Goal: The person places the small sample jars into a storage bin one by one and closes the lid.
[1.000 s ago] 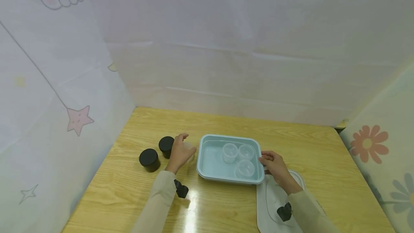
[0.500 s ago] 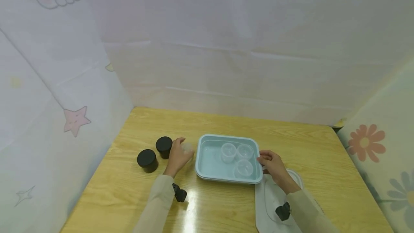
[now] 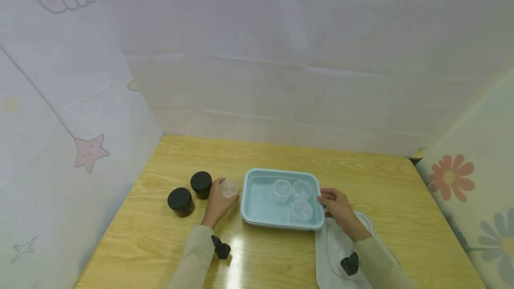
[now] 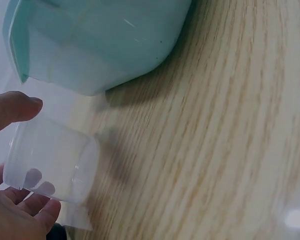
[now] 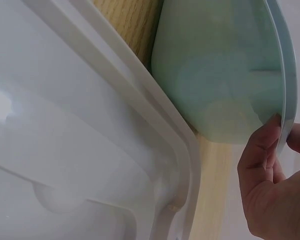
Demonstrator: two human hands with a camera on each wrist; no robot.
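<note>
Beside the teal tray (image 3: 257,217), the left hand (image 3: 217,202) held a clear plastic cup (image 3: 229,187) lightly; it might slip. The right hand (image 3: 337,206) pinched the tray's rim, which could tilt it.

Four clear cups (image 3: 281,189), two black jars (image 3: 181,201), one teal tray (image 3: 257,215), one white lid (image 3: 327,258).
</note>
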